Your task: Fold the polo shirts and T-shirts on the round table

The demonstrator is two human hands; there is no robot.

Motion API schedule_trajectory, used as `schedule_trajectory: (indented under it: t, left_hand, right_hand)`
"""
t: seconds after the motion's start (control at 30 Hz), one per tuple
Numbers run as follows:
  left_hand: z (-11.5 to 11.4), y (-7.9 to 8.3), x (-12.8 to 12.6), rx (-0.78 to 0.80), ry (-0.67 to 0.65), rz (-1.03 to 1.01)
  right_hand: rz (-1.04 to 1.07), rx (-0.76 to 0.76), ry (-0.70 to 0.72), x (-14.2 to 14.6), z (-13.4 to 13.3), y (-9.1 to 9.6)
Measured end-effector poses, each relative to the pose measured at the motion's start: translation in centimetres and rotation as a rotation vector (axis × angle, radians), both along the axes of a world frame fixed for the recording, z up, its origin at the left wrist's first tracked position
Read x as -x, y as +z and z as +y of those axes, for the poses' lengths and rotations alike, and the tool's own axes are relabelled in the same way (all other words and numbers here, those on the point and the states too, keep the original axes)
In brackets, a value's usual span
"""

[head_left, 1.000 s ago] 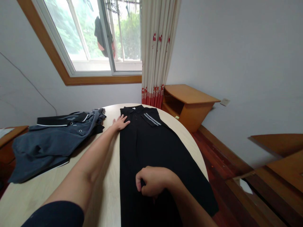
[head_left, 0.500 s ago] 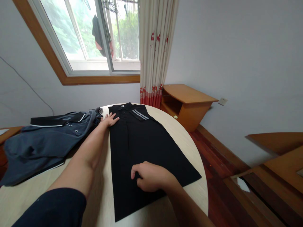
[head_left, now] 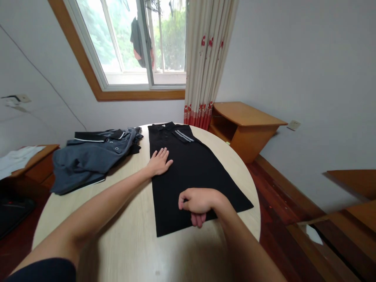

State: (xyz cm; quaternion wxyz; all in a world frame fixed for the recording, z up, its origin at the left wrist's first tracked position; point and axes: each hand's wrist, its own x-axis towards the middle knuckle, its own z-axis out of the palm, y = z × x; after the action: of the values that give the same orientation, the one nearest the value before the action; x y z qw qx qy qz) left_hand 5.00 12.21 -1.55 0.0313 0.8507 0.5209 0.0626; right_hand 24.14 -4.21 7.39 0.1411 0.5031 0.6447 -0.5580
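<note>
A black polo shirt [head_left: 188, 172], folded into a long narrow strip with two grey stripes near its collar, lies on a round light wooden table [head_left: 123, 239]. My left hand [head_left: 160, 161] rests flat and open on the shirt's left edge, about midway along it. My right hand [head_left: 197, 203] is curled near the shirt's lower hem, fingers tucked at the fabric's bottom edge; whether it grips the cloth is hidden.
A heap of dark blue-grey clothes [head_left: 94, 158] lies on the table's left side. A wooden side cabinet [head_left: 243, 129] stands by the curtain [head_left: 205, 62] at the far right. A low stand with white cloth [head_left: 20, 160] is at the left.
My left hand slid from the collar area down toward the shirt's middle. My right hand moved to the hem. The whole shirt now lies on the table; my view shifted.
</note>
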Motion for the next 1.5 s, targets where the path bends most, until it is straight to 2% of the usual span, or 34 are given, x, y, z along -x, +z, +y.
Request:
schedule_trajectory:
  t: [0.07,0.2,0.27,0.37,0.47,0.57,0.67,0.73,0.77,0.87,0.93,1.03,1.13,1.2,1.33,1.5]
  left_hand:
    - [-3.9,-0.5,-0.2,0.055,-0.059,-0.055]
    - [-10.9,-0.7,-0.3,0.102,-0.203,-0.153]
    - [-14.1,-0.5,-0.5,0.118,-0.267,-0.171]
    - [-18.1,-0.1,-0.6,0.138,-0.358,-0.174]
    - [-20.9,0.3,-0.6,0.174,-0.445,-0.137]
    - [-22.8,1.0,-0.2,0.211,-0.495,-0.099]
    - [-23.0,2.3,0.5,0.268,-0.569,-0.123]
    - [-21.6,3.5,1.1,0.297,-0.575,-0.203]
    - [-20.3,4.0,1.4,0.282,-0.535,-0.249]
    - [-14.4,4.6,2.3,0.081,-0.29,-0.339]
    - [-9.5,3.9,2.9,-0.069,-0.193,-0.33]
    - [-2.7,1.6,3.5,-0.11,-0.165,-0.171]
    - [2.2,-0.6,3.5,-0.064,-0.091,-0.025]
    - [4.7,-1.5,3.4,-0.072,-0.051,0.024]
    - [9.4,-1.7,3.5,-0.071,0.036,0.06]
    - [16.3,-1.2,4.5,0.011,0.13,0.049]
  right_hand:
    - [0.04,-0.148,-0.058,-0.7,0.5,-0.4]
    - [0.092,-0.663,-0.304,-1.7,2.4,-1.7]
    - [0.076,-0.814,-0.38,-1.9,3.3,-2.6]
    - [0.068,-0.904,-0.429,-1.9,4.3,-3.8]
    - [0.087,-0.941,-0.439,-1.8,4.8,-4.9]
    - [0.135,-1.0,-0.422,-1.4,5.1,-5.6]
    - [0.211,-1.07,-0.336,-0.6,5.3,-5.8]
    - [0.228,-1.115,-0.223,0.1,5.4,-5.6]
    - [0.218,-1.138,-0.162,0.5,5.5,-5.5]
    - [0.143,-1.202,-0.001,1.7,5.6,-5.4]
    - [0.086,-1.228,0.091,2.4,5.5,-5.5]
    - [0.033,-1.245,0.188,3.4,4.9,-6.1]
    - [0.075,-1.192,0.276,4.1,4.0,-6.6]
    - [0.114,-1.133,0.327,4.3,3.6,-6.8]
    - [0.137,-1.053,0.35,4.4,3.3,-6.6]
    - [0.158,-1.002,0.329,4.4,3.4,-6.5]
